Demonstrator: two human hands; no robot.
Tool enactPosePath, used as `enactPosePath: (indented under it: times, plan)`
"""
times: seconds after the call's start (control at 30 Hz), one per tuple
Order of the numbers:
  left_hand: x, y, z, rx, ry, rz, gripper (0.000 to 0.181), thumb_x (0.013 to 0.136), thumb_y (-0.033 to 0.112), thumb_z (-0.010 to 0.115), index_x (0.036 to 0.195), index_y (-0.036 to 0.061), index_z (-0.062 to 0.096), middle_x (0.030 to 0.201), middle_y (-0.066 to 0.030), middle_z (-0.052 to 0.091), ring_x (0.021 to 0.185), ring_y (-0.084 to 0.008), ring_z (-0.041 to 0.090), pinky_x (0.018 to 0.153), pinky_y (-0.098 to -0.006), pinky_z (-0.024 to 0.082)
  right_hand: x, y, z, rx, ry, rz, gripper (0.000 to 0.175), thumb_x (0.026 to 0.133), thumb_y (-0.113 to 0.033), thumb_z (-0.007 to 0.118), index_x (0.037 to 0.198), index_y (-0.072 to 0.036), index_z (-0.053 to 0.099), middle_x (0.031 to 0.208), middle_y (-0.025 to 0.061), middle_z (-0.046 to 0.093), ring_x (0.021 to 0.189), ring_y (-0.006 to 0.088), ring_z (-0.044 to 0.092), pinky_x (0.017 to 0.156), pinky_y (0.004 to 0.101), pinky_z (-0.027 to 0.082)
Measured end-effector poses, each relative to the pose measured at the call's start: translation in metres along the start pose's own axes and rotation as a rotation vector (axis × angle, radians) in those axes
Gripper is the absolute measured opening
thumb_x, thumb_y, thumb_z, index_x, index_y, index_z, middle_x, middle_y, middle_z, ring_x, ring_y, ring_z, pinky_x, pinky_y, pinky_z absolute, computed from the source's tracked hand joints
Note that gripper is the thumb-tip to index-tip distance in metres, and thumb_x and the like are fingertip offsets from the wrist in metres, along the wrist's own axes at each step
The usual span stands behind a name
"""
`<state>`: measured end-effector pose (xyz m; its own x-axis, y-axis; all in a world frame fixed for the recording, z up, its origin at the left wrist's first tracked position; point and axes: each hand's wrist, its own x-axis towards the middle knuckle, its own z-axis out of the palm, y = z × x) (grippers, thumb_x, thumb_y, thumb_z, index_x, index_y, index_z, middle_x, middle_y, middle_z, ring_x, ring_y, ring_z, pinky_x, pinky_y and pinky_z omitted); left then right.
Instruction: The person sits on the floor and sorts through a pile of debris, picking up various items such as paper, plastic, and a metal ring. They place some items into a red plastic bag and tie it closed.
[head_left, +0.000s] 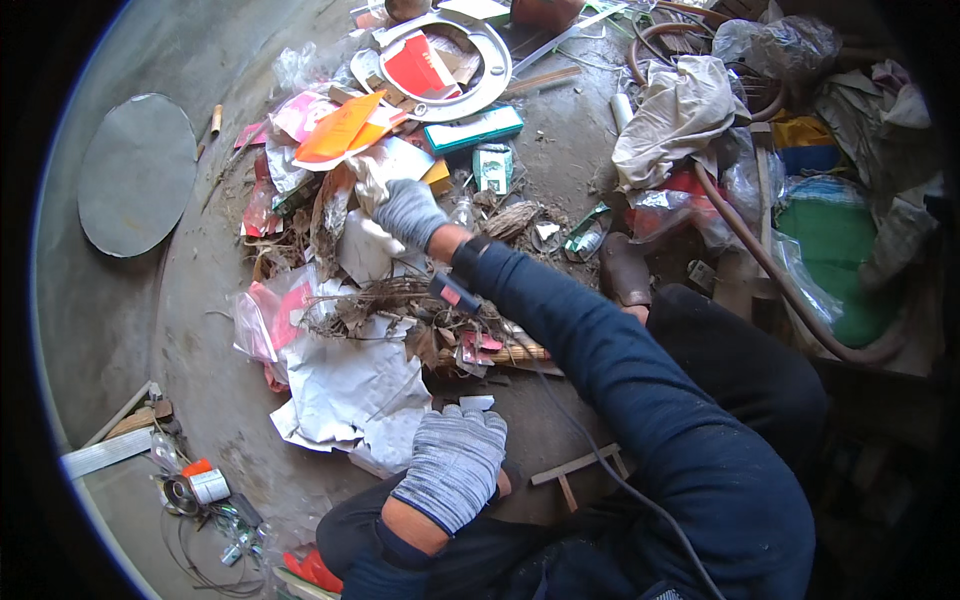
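Observation:
My right hand (409, 214), in a grey knit glove, reaches into the heap of waste. Its fingers are closed on a crumpled off-white piece (367, 178), perhaps paper or cloth. Just above lies an orange paper packet (341, 131). A white sheet (366, 247) lies below that hand, beside dry plant debris. My left hand (456, 459), gloved the same way, is back up near my bent knee. Its fingertips are by a small white scrap (477, 403) and right of a large crumpled white paper (352, 390); its palm is hidden, so any grip cannot be told.
A white ring-shaped part (495, 71) and a teal-edged box (474, 129) lie at the heap's far side. A beige cloth (675, 112), a brown hose (757, 259) and a green sack (832, 255) are to the right. A round grey disc (137, 175) is at left.

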<state>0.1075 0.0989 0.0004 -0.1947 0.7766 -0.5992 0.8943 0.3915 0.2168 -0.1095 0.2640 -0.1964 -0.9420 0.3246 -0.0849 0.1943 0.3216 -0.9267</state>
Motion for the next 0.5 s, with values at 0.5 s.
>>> enactPosePath:
  times: [0.5]
  plan:
    - [-0.010,0.003,0.004,-0.057,0.000,0.011,0.025,0.088,0.014,0.065,0.111,0.0052,0.069,0.107,-0.0156,0.072,0.104,-0.0306,0.069,0.085,-0.0455,0.053,-0.035,0.104,-0.139,-0.393,-0.068,0.171,0.041,0.089,-0.042,0.072,0.112,-0.008,0.078,0.102,0.0225,0.076,0.097,0.0401,0.073,0.086,0.0442,0.057]
